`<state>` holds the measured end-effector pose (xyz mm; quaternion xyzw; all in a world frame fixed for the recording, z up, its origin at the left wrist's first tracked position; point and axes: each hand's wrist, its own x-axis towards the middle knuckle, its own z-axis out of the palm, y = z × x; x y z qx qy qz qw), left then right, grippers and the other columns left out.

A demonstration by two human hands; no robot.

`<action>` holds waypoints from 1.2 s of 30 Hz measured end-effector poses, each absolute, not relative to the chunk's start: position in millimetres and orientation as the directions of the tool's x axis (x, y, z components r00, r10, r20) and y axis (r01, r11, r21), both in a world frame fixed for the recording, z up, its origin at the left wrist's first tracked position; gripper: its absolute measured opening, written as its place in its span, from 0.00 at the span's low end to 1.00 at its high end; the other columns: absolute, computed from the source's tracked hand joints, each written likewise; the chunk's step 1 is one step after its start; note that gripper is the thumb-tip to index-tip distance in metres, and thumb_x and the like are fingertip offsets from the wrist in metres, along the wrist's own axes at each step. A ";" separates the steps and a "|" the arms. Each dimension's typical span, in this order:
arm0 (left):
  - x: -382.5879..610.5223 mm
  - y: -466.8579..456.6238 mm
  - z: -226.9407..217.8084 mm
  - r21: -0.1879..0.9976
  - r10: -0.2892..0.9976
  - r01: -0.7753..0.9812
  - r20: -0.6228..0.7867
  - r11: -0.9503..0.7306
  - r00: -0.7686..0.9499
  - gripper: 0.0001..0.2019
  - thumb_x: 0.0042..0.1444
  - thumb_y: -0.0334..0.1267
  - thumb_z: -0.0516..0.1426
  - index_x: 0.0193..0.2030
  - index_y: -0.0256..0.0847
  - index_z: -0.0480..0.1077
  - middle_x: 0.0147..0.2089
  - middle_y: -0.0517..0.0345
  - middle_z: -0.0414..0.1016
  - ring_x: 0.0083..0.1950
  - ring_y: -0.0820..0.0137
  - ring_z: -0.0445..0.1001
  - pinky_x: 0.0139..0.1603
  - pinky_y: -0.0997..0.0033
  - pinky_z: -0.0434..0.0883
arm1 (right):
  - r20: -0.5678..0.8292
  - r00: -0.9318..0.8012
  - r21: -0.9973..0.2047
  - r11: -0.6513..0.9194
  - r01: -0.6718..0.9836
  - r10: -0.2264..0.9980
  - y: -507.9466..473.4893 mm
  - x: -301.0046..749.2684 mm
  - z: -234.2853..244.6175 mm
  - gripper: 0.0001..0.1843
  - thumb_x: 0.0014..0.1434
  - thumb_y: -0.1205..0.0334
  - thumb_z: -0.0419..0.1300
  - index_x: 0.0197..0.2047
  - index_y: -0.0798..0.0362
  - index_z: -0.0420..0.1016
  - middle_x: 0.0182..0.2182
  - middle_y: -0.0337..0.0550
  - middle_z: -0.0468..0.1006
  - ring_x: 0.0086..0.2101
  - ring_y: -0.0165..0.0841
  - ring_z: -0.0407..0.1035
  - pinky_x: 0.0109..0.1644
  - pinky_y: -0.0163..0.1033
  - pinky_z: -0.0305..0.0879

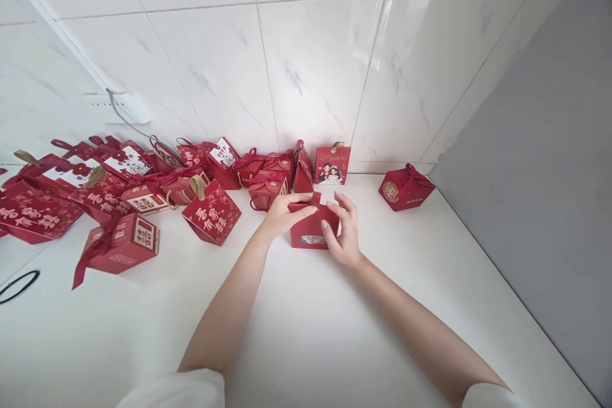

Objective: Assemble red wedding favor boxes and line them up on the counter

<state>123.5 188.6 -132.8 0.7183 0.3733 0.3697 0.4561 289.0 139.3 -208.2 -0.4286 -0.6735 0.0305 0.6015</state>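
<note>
A small red gift box (303,229) stands on the white table, with a short red strap at its top and a pale printed picture low on its front. My left hand (285,213) grips its upper left edge, thumb lying across the front and fingers behind. At the right side of the box, my right hand (345,233) has its thumb against the front panel and its curled fingers around the upper right corner. Just behind stand a red box with a printed couple (331,166) and a narrow triangular red box (303,169).
Several red gift boxes crowd the left, including one with a ribbon (122,245) and one with a gold loop (213,213). A hexagonal red box (406,188) sits at right. A tiled wall (315,64) rises behind; a black loop (19,285) lies far left.
</note>
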 end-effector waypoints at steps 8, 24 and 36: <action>133.6 185.2 -145.3 0.869 0.902 0.309 0.288 -0.387 0.320 0.13 0.49 0.46 0.64 0.33 0.36 0.78 0.34 0.52 0.80 0.37 0.64 0.77 0.40 0.68 0.72 | 0.667 0.131 -0.709 0.571 0.414 0.733 138.8 289.3 -204.1 0.19 0.65 0.58 0.52 0.58 0.51 0.61 0.50 0.51 0.72 0.50 0.40 0.69 0.54 0.51 0.67; 132.8 190.1 -157.3 0.826 0.867 0.291 0.402 -0.482 0.296 0.12 0.51 0.44 0.63 0.27 0.36 0.76 0.27 0.59 0.77 0.31 0.70 0.74 0.32 0.74 0.69 | 0.552 -0.051 -0.771 0.533 0.348 0.832 165.5 302.5 -144.0 0.17 0.58 0.48 0.62 0.26 0.51 0.70 0.26 0.39 0.72 0.28 0.32 0.65 0.32 0.37 0.62; 115.1 188.5 -127.3 0.698 0.790 0.396 0.422 -0.596 0.446 0.08 0.54 0.43 0.62 0.37 0.42 0.77 0.38 0.57 0.79 0.40 0.68 0.76 0.43 0.70 0.71 | 0.428 -0.231 -0.810 0.485 0.330 0.873 161.2 327.8 -143.4 0.10 0.57 0.52 0.63 0.35 0.50 0.75 0.34 0.41 0.76 0.35 0.34 0.69 0.40 0.40 0.65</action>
